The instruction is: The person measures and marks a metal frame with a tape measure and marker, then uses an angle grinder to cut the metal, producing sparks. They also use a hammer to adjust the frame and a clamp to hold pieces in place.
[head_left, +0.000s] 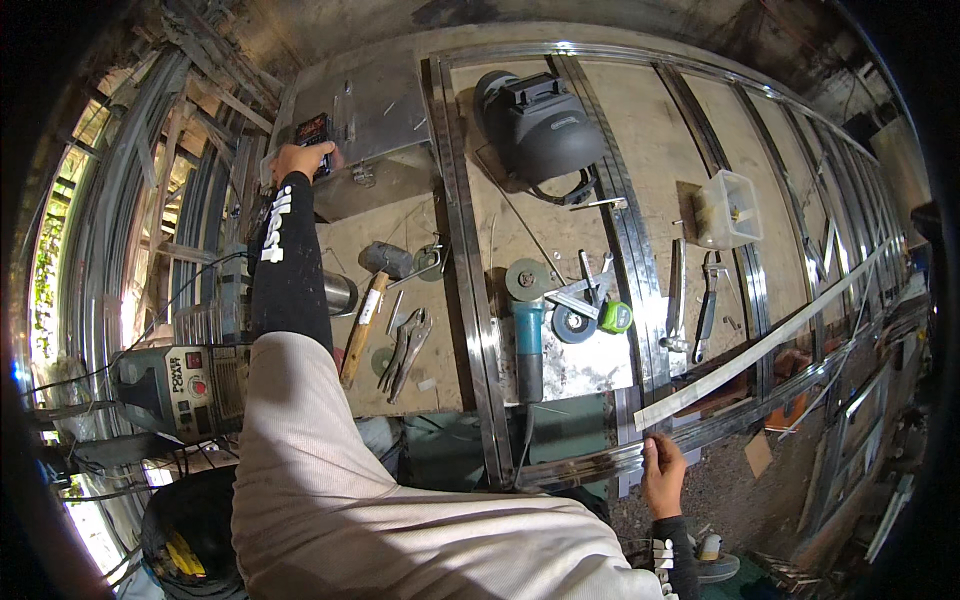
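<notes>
At the far left my left hand [300,160] is closed on a small dark box with red markings [313,130], at the edge of a grey metal case [375,110]. The hand hides part of the box, so its kind does not show. My right hand [663,478] is low at the near rail of a metal frame [590,466], fingers curled. Just above its fingertips lies the near end of a long flat metal strip [760,345], which slants away to the right. Whether the fingers grip the rail or something else I cannot make out.
Inside the frame lie a black welding helmet [545,125], an angle grinder [527,345], a green tape measure [616,317], a clear plastic container [728,210] and an adjustable wrench [708,305]. Locking pliers [407,352] and a wooden-handled hammer [365,325] lie left. A welding machine [185,390] stands beyond them.
</notes>
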